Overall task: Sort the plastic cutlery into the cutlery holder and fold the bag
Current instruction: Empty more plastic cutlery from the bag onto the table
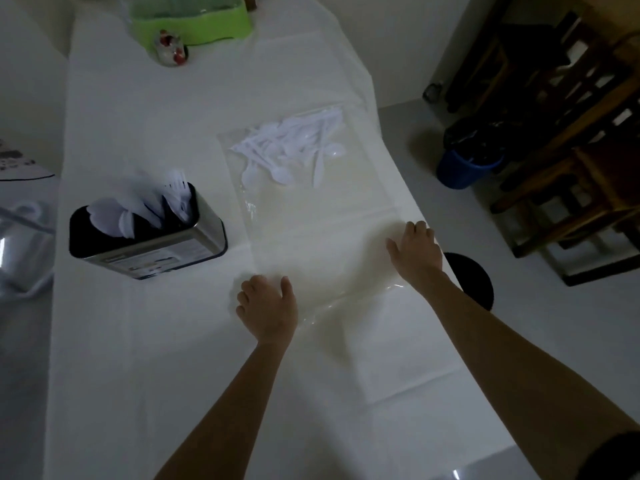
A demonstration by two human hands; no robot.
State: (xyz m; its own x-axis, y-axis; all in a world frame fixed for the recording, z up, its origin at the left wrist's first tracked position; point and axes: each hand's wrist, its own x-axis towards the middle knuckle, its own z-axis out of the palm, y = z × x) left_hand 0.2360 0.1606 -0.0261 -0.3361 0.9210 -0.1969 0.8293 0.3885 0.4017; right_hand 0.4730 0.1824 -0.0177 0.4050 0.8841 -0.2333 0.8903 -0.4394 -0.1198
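A clear plastic bag [311, 216] lies flat on the white table. A heap of white plastic cutlery [291, 147] sits at its far end; whether it is inside the bag or on top I cannot tell. My left hand [268, 308] rests on the bag's near left corner with fingers curled at the edge. At the bag's right edge, by the table side, lies my right hand [415, 251]. The metal cutlery holder [149, 230] stands to the left with several white forks and spoons in it.
A green container [194, 22] and a small jar [169, 46] stand at the table's far end. A clear box [20, 244] sits at the left. To the right are the floor, a blue bin [464, 168], a black round object [474, 275] and wooden chairs [571, 133].
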